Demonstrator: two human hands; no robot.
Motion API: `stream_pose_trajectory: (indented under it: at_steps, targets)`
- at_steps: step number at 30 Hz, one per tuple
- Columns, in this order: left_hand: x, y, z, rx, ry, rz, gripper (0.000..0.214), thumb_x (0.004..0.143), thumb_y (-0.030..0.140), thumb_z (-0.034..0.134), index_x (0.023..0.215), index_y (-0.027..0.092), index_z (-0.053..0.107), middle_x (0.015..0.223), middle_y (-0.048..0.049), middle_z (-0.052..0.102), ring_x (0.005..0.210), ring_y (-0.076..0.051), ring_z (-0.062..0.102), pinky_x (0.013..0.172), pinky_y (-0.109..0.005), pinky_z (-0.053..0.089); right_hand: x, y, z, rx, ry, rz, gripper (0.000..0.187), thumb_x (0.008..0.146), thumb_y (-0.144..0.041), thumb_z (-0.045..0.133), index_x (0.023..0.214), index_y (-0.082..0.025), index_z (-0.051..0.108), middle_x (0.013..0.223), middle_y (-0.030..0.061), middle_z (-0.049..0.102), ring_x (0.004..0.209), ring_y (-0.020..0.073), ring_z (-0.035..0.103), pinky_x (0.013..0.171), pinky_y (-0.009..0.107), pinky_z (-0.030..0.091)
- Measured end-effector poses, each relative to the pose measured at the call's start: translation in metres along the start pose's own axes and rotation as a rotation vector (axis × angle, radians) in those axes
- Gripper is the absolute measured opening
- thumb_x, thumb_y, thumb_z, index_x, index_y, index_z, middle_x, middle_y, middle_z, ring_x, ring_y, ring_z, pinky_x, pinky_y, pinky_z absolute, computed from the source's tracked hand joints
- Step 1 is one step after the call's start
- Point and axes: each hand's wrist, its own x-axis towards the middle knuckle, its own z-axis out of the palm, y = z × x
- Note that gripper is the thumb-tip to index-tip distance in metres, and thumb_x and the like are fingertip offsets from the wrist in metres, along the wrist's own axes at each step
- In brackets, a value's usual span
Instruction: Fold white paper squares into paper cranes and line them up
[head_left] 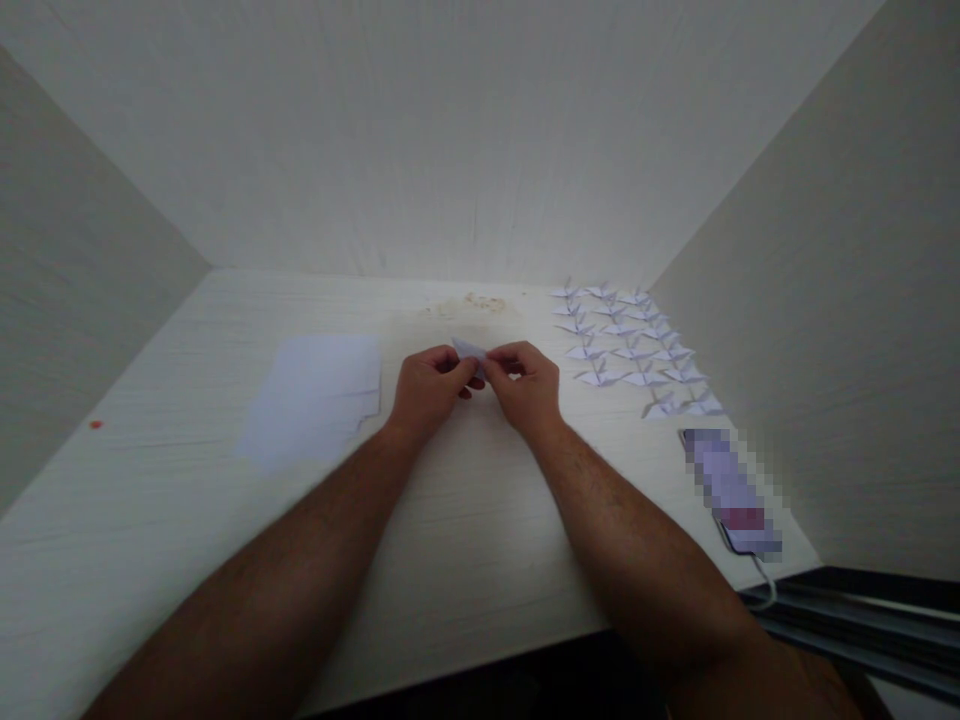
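Note:
A small folded piece of pale lilac paper point(470, 350) is held between both hands above the middle of the white desk point(480, 520). My left hand point(429, 388) pinches its left side with thumb and fingers closed. My right hand point(527, 385) pinches its right side, fingers curled. Only the paper's upper tip shows above the fingers.
A stack of flat lilac sheets point(315, 400) lies to the left of the hands. Several folded paper cranes point(634, 345) stand in rows at the back right. A phone point(731, 492) with a cable lies at the right edge. White walls enclose the desk on three sides.

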Motion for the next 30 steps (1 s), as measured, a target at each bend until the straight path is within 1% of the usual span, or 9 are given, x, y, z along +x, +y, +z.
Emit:
stream_pose_trajectory:
  at_steps: [3, 5, 7, 9, 12, 18, 23, 26, 30]
  targets:
    - [-0.0013, 0.0036, -0.0007, 0.02, -0.031, -0.001, 0.017, 0.075, 0.026, 0.068, 0.063, 0.016, 0.062, 0.06, -0.004, 0.07, 0.052, -0.013, 0.064, 0.048, -0.022, 0.048, 0.0033, -0.0002, -0.0009, 0.049, -0.041, 0.093, 0.01, 0.075, -0.03, 0.069, 0.074, -0.021, 0.064, 0.069, -0.001, 0.065, 0.063, 0.0127, 0.058, 0.063, 0.029, 0.049]
    - [-0.0018, 0.0051, -0.0013, 0.024, -0.045, -0.002, 0.016, 0.075, 0.026, 0.068, 0.064, 0.015, 0.063, 0.059, -0.0041, 0.069, 0.051, -0.013, 0.063, 0.048, -0.022, 0.047, 0.0049, 0.0008, -0.0015, 0.075, -0.074, 0.13, 0.012, 0.075, -0.031, 0.068, 0.075, -0.02, 0.064, 0.067, -0.0018, 0.065, 0.061, 0.0119, 0.057, 0.061, 0.027, 0.047]
    - [-0.0022, 0.0057, -0.0019, 0.032, -0.056, -0.003, 0.016, 0.075, 0.027, 0.067, 0.065, 0.015, 0.063, 0.059, -0.0043, 0.069, 0.048, -0.012, 0.061, 0.047, -0.021, 0.045, 0.0053, 0.0014, -0.0018, 0.064, -0.091, 0.143, 0.013, 0.076, -0.033, 0.067, 0.077, -0.019, 0.065, 0.067, -0.0017, 0.065, 0.061, 0.0115, 0.057, 0.062, 0.027, 0.047]
    - [-0.0025, 0.006, -0.0023, 0.037, -0.067, -0.005, 0.016, 0.075, 0.027, 0.066, 0.066, 0.014, 0.064, 0.059, -0.0044, 0.069, 0.046, -0.011, 0.059, 0.046, -0.021, 0.044, 0.0043, 0.0014, -0.0018, 0.007, -0.084, 0.125, 0.014, 0.077, -0.033, 0.066, 0.077, -0.019, 0.065, 0.069, -0.001, 0.067, 0.063, 0.0119, 0.059, 0.063, 0.027, 0.048]
    - [-0.0028, 0.0061, -0.0023, 0.035, -0.079, -0.008, 0.015, 0.075, 0.028, 0.065, 0.069, 0.014, 0.066, 0.058, -0.004, 0.069, 0.045, -0.01, 0.056, 0.045, -0.021, 0.043, 0.0012, 0.001, -0.0012, -0.102, -0.063, 0.046, 0.012, 0.079, -0.032, 0.064, 0.078, -0.02, 0.065, 0.074, 0.0003, 0.068, 0.069, 0.0135, 0.061, 0.066, 0.028, 0.049]
    - [-0.0024, 0.0062, -0.001, 0.048, -0.032, -0.047, 0.017, 0.075, 0.027, 0.064, 0.066, 0.013, 0.065, 0.056, -0.0046, 0.068, 0.043, -0.011, 0.055, 0.043, -0.021, 0.041, -0.002, 0.0036, -0.0005, -0.24, -0.01, -0.191, 0.01, 0.083, -0.027, 0.064, 0.076, -0.021, 0.066, 0.078, 0.0023, 0.068, 0.076, 0.0156, 0.063, 0.073, 0.031, 0.051]
    - [-0.0038, 0.0093, -0.0004, 0.049, 0.002, -0.053, 0.017, 0.074, 0.026, 0.063, 0.063, 0.013, 0.064, 0.054, -0.0051, 0.067, 0.042, -0.011, 0.055, 0.042, -0.021, 0.041, -0.0013, 0.0052, -0.0012, -0.261, -0.038, -0.333, 0.011, 0.087, -0.025, 0.062, 0.078, -0.022, 0.068, 0.08, 0.0035, 0.068, 0.08, 0.0164, 0.063, 0.077, 0.032, 0.052]
    - [-0.0039, 0.0098, -0.0003, 0.033, 0.02, -0.042, 0.017, 0.075, 0.025, 0.062, 0.063, 0.013, 0.064, 0.053, -0.0043, 0.066, 0.041, -0.011, 0.055, 0.042, -0.021, 0.041, -0.0016, 0.0065, -0.0008, -0.232, -0.046, -0.409, 0.012, 0.088, -0.023, 0.061, 0.081, -0.022, 0.07, 0.083, 0.0046, 0.07, 0.083, 0.0165, 0.064, 0.079, 0.032, 0.053]
    - [-0.002, 0.0069, -0.0006, -0.005, 0.018, -0.048, 0.019, 0.076, 0.026, 0.062, 0.061, 0.014, 0.063, 0.051, -0.0038, 0.065, 0.04, -0.01, 0.054, 0.041, -0.02, 0.04, -0.0021, 0.0084, 0.0001, -0.19, -0.046, -0.424, 0.013, 0.089, -0.022, 0.06, 0.085, -0.023, 0.073, 0.085, 0.005, 0.071, 0.085, 0.0159, 0.065, 0.078, 0.031, 0.055]
